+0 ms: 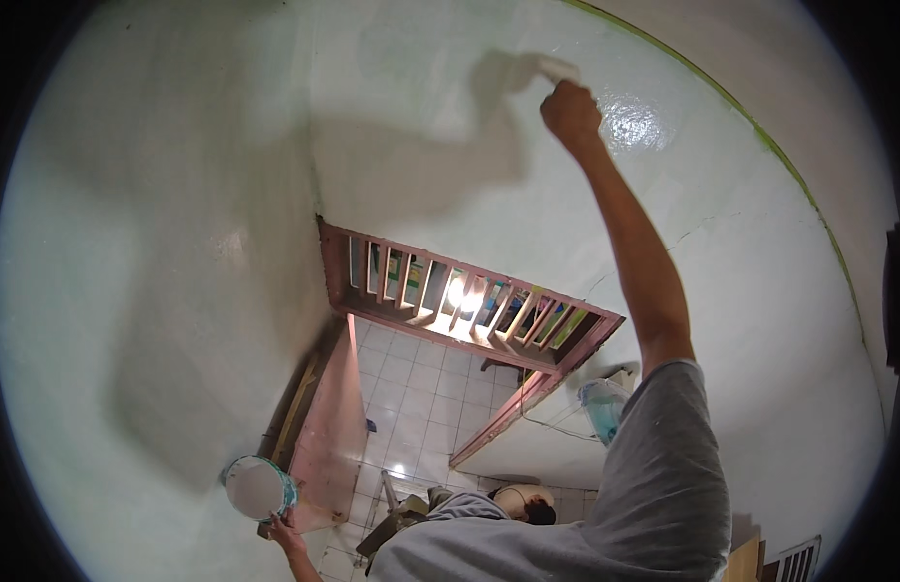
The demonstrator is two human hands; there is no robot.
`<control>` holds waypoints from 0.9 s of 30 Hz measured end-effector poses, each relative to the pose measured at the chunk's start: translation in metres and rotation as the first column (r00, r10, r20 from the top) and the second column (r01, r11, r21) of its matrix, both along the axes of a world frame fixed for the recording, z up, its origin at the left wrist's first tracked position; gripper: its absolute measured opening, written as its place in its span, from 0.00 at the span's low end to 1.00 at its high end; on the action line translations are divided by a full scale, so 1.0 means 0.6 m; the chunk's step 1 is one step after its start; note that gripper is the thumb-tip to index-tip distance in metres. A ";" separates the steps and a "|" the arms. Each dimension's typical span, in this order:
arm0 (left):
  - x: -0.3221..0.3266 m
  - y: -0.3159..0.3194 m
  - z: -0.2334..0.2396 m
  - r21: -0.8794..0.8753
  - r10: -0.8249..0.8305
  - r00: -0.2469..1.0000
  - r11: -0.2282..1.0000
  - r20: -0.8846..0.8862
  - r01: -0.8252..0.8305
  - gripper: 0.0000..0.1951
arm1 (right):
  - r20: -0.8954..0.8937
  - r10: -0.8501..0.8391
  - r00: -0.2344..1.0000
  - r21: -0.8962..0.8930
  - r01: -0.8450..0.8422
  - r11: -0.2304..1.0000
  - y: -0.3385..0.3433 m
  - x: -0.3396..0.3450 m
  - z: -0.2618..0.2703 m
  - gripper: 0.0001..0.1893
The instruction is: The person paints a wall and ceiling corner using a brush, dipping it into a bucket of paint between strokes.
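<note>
My right hand (572, 110) is raised high, gripping a paintbrush (558, 69) whose pale head is against or very close to the wall. Pale green paint covers this wall (421, 80), and a wet-looking shiny patch lies just right of the hand. Low on the left, my left hand (287, 529) holds a small paint bucket (257, 487) by its side. White paint or a white inside shows through its open top; which of these I cannot tell. The brush's handle is mostly hidden in my fist.
Below the brush is a pink door frame with a slatted vent (450, 298), a bright lamp behind it. A pink door (326, 429) stands open over white floor tiles (413, 385). A clear plastic bag (604, 407) hangs at right. A crack runs across the wall.
</note>
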State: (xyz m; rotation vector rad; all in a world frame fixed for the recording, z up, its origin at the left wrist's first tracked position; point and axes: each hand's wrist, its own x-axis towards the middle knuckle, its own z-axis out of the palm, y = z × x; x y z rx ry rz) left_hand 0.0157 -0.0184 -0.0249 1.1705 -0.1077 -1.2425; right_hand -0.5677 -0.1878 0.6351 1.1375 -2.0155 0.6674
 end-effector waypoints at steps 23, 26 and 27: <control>0.013 0.001 -0.019 -0.038 -0.090 0.995 0.995 0.039 0.091 0.34 | 0.037 -0.042 0.998 -0.030 0.043 0.999 0.035 -0.016 0.159 0.18; 0.012 -0.002 -0.016 -0.035 -0.070 0.997 0.997 0.023 0.071 0.33 | -0.022 -0.062 0.998 -0.148 0.058 0.987 0.028 -0.024 0.141 0.14; 0.011 -0.002 -0.014 -0.024 -0.041 0.999 0.999 0.003 0.041 0.32 | -0.068 -0.040 0.997 -0.143 0.030 0.989 0.024 -0.030 0.118 0.14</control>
